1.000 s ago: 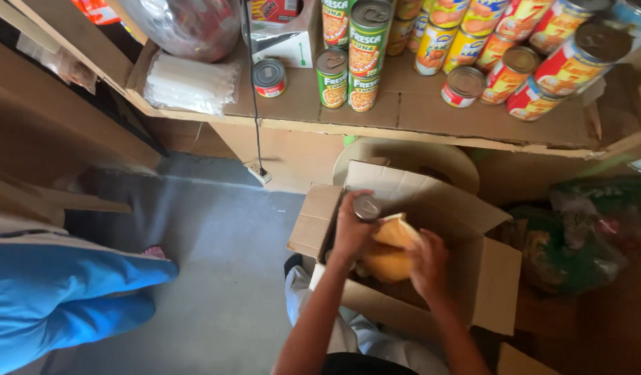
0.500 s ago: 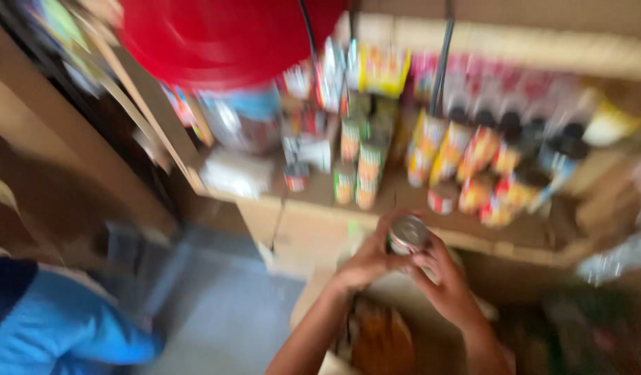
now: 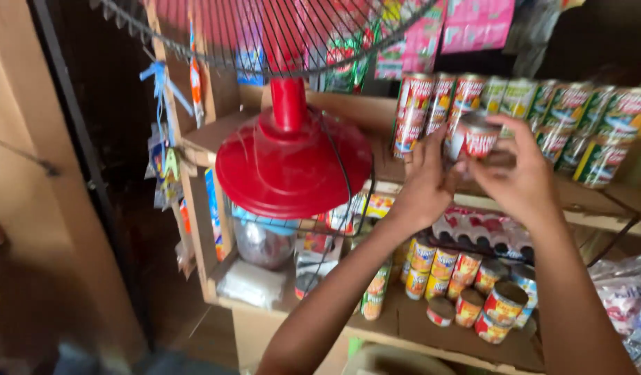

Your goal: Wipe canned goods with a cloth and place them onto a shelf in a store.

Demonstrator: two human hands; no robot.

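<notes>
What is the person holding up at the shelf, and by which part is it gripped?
A red-labelled tin can, held on its sides between the left hand and the right hand.

Head camera faces the shelves (image 3: 417, 326) closely, level.

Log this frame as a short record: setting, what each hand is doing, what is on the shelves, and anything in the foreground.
Setting: wooden shelves stocked with goods
Left hand: fingers on the side of a tin can, raised at the upper shelf
Right hand: grips the same can from the other side
Upper shelf: row of upright tall cans
Lower shelf: shorter cans, some stacked
Foreground: red fan with wire guard
</notes>
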